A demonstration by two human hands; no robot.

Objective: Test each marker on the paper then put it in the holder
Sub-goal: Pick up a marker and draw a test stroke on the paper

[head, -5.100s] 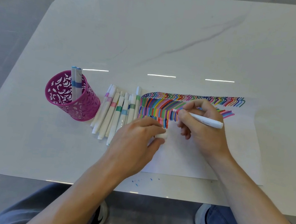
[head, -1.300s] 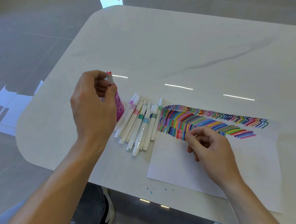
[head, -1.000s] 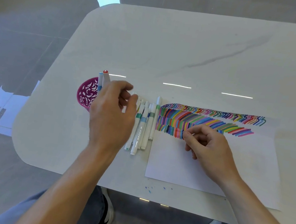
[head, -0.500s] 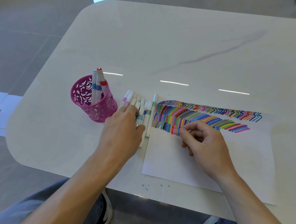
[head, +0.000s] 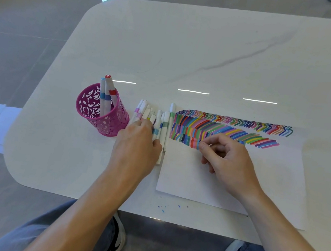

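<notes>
Left hand (head: 135, 145) covers loose markers (head: 165, 123) beside the pink holder (head: 106, 126); right hand (head: 229, 159) rests curled on paper (head: 190, 185).

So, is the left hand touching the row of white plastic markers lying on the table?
Touching. The head view shows the left hand with fingers laid directly across the row of white plastic markers, covering their middles.
</notes>
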